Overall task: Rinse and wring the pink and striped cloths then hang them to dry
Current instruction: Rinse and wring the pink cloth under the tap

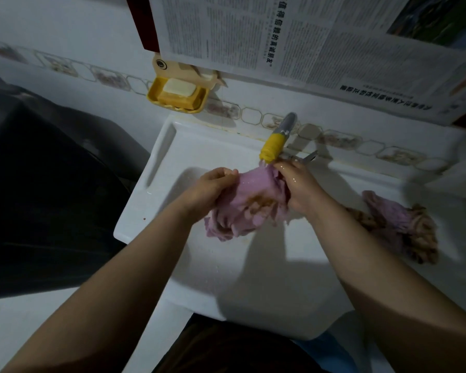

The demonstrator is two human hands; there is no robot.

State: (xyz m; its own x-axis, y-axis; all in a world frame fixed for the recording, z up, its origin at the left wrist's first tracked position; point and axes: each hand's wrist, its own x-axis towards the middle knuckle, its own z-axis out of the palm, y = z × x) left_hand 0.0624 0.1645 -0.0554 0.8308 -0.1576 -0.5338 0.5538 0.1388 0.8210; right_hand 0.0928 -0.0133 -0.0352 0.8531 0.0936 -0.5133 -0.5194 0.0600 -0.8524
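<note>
We are seeing a pink cloth [249, 200] bunching wet and crumpled over the sink basin, a second pink and tan striped cloth [400, 224] lying twisted on the sink's right ledge, well apart

Both hands [253, 188] grip the pink cloth [249, 203] over the sink [256, 267].

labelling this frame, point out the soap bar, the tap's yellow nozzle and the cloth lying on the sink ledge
soap bar [179, 87], head view, on its top face
yellow nozzle [272, 145], head view, mid-sleeve
cloth on the ledge [393, 216], head view, on its pink middle
</note>
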